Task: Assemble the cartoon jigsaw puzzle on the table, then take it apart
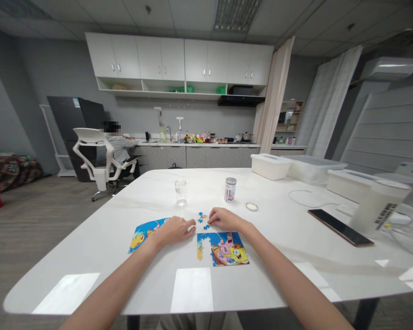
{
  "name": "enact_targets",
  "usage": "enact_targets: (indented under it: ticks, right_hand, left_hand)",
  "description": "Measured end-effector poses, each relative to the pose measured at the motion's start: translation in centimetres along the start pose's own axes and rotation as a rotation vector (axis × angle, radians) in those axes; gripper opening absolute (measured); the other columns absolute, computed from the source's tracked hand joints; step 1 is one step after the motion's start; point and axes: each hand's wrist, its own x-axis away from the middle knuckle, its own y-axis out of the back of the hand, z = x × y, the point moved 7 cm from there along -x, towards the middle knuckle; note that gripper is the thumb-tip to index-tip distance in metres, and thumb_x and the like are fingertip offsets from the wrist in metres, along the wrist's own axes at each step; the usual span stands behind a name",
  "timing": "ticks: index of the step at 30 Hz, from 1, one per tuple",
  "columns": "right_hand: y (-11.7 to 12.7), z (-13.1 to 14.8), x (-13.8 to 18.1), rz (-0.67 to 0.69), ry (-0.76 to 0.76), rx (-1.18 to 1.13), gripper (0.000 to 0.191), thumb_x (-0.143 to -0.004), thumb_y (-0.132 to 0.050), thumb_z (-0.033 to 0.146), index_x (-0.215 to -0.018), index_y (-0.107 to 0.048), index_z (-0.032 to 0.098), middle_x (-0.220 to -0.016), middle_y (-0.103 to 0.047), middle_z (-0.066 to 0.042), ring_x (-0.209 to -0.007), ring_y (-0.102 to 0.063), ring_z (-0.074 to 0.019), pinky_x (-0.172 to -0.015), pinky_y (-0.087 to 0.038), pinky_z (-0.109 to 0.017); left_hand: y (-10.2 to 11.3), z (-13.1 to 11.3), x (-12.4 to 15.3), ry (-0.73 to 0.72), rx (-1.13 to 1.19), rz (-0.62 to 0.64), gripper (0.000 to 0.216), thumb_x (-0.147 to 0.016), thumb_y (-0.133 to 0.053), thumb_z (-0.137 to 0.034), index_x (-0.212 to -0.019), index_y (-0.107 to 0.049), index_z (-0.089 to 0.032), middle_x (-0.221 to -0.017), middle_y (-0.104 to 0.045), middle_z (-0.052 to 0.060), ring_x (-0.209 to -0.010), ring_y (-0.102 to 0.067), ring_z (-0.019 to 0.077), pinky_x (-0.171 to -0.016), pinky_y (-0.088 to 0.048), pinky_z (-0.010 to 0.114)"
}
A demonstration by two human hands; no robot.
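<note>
A partly assembled jigsaw puzzle (229, 250) with cartoon figures on blue lies on the white table, with a gap in its left part. Loose puzzle pieces (200, 220) are scattered just above it. My left hand (177, 230) is closed at the left of these pieces, a small puzzle piece (192, 228) at its fingertips. My right hand (224, 218) reaches in from the right, its fingers pinched on a piece at the edge of the loose ones, mostly covered by the fingertips. A picture sheet (139, 237) with a similar cartoon lies partly under my left hand and wrist.
Behind the pieces stand a clear jar (181, 195) and a labelled can (230, 190), with a round lid (251, 206) nearby. To the right are a phone (340, 227), a white tumbler (378, 208), a cable and storage boxes (270, 167). A person (119, 146) sits at the far counter.
</note>
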Motion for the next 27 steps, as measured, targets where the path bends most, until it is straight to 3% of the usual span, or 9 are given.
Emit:
enact_targets:
  ticks: [5,19,27]
  right_hand:
    - [0.3,-0.1,0.2,-0.040,-0.034,0.054,0.031,-0.082,-0.056,0.006,-0.105,-0.074,0.017,-0.101,-0.068,-0.010,-0.093,-0.065,-0.0186,-0.088,-0.049,-0.029]
    - [0.5,0.6,0.2,-0.022,-0.040,-0.014,0.014,-0.084,-0.067,0.026,-0.092,-0.075,0.018,-0.094,-0.065,-0.008,-0.088,-0.063,-0.0195,-0.084,-0.048,-0.031]
    - [0.1,0.4,0.0,-0.031,-0.032,-0.009,0.013,-0.081,-0.068,0.019,-0.093,-0.072,0.017,-0.095,-0.065,-0.008,-0.089,-0.062,-0.0187,-0.084,-0.048,-0.030]
  left_hand:
    - [0.1,0.3,0.1,0.037,0.020,-0.022,0.032,-0.095,-0.039,-0.035,-0.113,-0.062,-0.021,-0.073,-0.072,0.008,-0.070,-0.070,0.0241,-0.065,-0.050,0.030]
    - [0.2,1.0,0.4,0.092,-0.005,0.041,0.032,-0.095,-0.041,-0.032,-0.111,-0.067,-0.021,-0.081,-0.074,0.011,-0.076,-0.071,0.0267,-0.069,-0.052,0.035]
    - [-0.2,1.1,0.2,0.079,0.028,0.016,0.033,-0.095,-0.041,-0.039,-0.109,-0.067,-0.023,-0.079,-0.073,0.010,-0.077,-0.071,0.0269,-0.069,-0.050,0.034]
